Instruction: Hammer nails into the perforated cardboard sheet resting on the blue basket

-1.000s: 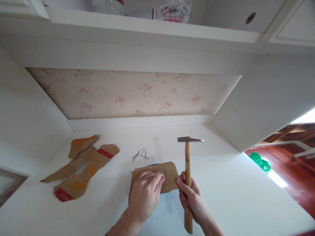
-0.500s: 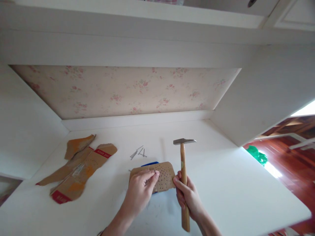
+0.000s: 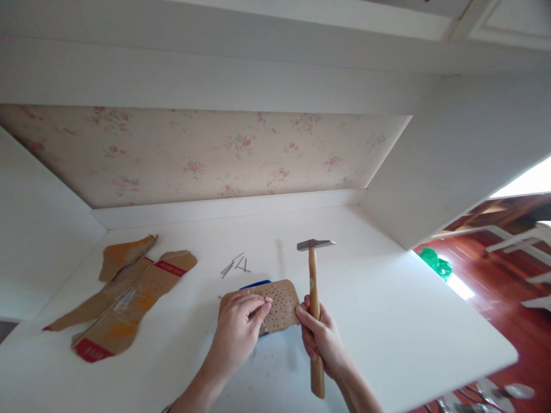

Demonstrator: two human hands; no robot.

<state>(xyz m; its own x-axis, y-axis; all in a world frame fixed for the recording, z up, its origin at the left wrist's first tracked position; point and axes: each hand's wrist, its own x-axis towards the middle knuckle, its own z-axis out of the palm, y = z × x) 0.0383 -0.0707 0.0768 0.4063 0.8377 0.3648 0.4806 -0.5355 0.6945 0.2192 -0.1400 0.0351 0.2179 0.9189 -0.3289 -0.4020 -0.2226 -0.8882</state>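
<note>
My left hand (image 3: 241,324) is closed in a pinch over a piece of cardboard (image 3: 282,307) punched with many small holes. A tiny grey tip shows between thumb and forefinger, apparently a nail (image 3: 266,299); the rest of it is hidden. The cardboard lies on a blue object (image 3: 257,284) that shows only at its edges. In my right hand (image 3: 322,338) is a hammer (image 3: 314,281), gripped by its wooden handle with the metal head pointing up and away. The thumb of that hand touches the cardboard's right edge.
Several loose nails (image 3: 235,265) lie behind the cardboard on the white tabletop (image 3: 387,315). Torn cardboard scraps (image 3: 129,307) rest at the left. White panels (image 3: 430,149) enclose the tabletop at back and sides. Beyond the right edge, a green bag (image 3: 434,264) is on the reddish floor.
The view has shifted slightly, so most things appear a little further left. Both hands keep almost the same place against the cardboard, with the hammer still upright.
</note>
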